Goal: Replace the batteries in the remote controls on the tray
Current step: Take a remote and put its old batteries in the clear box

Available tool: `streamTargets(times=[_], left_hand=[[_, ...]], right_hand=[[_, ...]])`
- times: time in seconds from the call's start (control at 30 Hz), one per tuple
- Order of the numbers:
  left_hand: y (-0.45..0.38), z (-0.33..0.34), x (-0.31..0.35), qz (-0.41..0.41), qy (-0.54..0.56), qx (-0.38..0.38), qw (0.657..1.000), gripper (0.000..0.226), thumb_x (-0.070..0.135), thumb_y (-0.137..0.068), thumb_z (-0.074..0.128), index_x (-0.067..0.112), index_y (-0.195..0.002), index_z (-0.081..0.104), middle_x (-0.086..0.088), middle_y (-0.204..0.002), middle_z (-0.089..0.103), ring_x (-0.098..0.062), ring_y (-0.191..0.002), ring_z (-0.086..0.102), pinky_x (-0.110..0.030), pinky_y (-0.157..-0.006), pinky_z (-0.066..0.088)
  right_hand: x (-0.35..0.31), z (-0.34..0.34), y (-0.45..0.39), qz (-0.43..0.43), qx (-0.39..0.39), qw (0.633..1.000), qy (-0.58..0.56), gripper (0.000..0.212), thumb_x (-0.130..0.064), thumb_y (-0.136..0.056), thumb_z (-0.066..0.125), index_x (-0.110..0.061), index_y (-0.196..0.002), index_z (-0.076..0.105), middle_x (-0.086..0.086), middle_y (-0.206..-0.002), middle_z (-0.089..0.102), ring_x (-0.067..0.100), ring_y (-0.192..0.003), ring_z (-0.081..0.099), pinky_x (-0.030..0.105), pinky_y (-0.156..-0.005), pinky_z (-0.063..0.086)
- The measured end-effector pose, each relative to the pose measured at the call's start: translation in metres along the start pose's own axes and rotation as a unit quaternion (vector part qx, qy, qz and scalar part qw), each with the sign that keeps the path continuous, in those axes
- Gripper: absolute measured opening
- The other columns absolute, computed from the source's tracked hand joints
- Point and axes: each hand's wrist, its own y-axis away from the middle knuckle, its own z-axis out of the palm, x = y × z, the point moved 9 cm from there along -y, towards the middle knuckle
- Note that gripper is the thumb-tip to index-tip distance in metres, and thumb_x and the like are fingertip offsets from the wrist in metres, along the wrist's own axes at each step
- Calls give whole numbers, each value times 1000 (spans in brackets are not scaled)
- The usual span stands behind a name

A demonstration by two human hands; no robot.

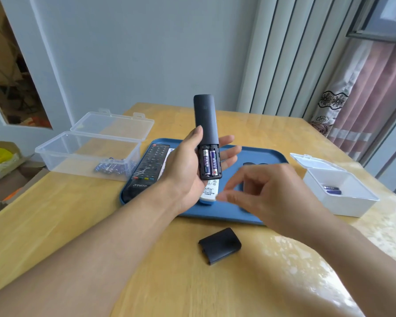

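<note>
Pale walls, a ribbed panel and a curtained window back a wooden counter [78, 225] that fills the lower frame. At the centre lies a blue tray [268, 156], bearing a black button remote [150, 165] at its left and a white remote [209, 191] partly hidden beneath the left hand. Left of the tray stands an open clear box [87, 154] with a cluster of batteries [113, 167] in its near corner; right of the tray, a smaller white box [340, 191] holds a few batteries more.

The left hand [185, 165] grips a slim dark remote [205, 120] upright above the tray, its back facing the camera, thumb along the left edge and fingers wrapped behind. Its compartment is open, with two batteries [209, 164] seated side by side. The right hand [268, 191] hovers just beside the compartment, blurred, fingers loosely curled and holding nothing. The remote's cover [220, 245] lies on the counter, near the tray's front edge.

Whether these cells are old or fresh cannot be told. If old, the next move calls for prying them out; if new, for picking up the cover and sliding it shut.
</note>
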Motion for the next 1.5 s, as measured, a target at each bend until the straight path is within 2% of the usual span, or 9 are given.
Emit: streamTargets(times=[0.1,0.3,0.53,0.67,0.9,1.0,1.27,1.4,1.5], left_hand=[[5,6,-12,-39,-39,-18,998,52,45,-108,38,9,-144,49,-12,-120,73,-30,-94,75,-30,-65,61],[8,11,-24,-60,-48,-37,996,57,46,-107,38,3,-141,53,-23,-138,61,-36,-116,68,-31,-69,61],[7,10,-24,-50,-66,-43,996,53,44,-107,39,4,-138,55,-25,-134,63,-35,-114,67,-34,-78,62],[7,8,-26,-22,-106,-28,994,33,36,-105,50,14,-127,61,-12,-92,66,-26,-89,65,-34,-71,56],[12,13,-32,-24,-134,-29,990,16,32,-104,55,24,-98,68,0,-80,60,-17,-74,58,-20,-52,45],[14,14,-28,-20,-122,-26,992,15,30,-104,55,24,-105,68,1,-74,63,-14,-64,58,-18,-51,45],[15,13,-19,-4,-110,-15,994,40,33,-103,54,16,-139,55,0,-73,57,-11,-57,57,-15,-41,43],[14,14,-23,-4,-125,-31,992,15,30,-103,55,22,-101,68,1,-72,56,-12,-61,55,-15,-43,42],[13,16,-28,0,-165,-55,985,14,29,-104,54,23,-96,63,4,-71,58,-11,-63,54,-17,-50,40]], right_hand=[[-13,-14,1,-98,122,987,44,23,-47,-81,74,-39,-102,73,-26,-78,54,10,-54,51,26,-55,45],[-6,-5,0,-114,107,981,119,45,-54,-83,68,-42,-126,64,-19,-123,56,2,-70,58,35,-61,55],[-7,-2,-2,-101,90,984,120,44,-49,-81,75,-40,-123,65,-23,-115,55,-3,-71,50,27,-65,50],[2,5,-6,-55,41,995,73,43,-47,-79,78,-40,-115,56,-26,-93,46,-6,-83,53,17,-69,44],[17,7,-9,14,20,999,-31,32,-36,-79,82,-33,-95,55,-15,-92,56,5,-84,53,14,-70,43],[14,13,-10,1,8,1000,-30,20,-36,-83,78,-31,-84,59,-13,-88,54,7,-76,52,15,-66,40],[12,10,-8,-15,59,998,-30,42,-42,-78,81,-36,-112,56,-15,-90,59,8,-77,53,15,-66,41],[10,12,-9,-11,23,1000,-17,38,-41,-80,79,-33,-105,52,-15,-88,58,9,-74,51,15,-65,40],[12,8,-9,10,15,999,-34,29,-38,-84,76,-28,-96,51,-20,-75,57,7,-64,49,16,-60,41]])
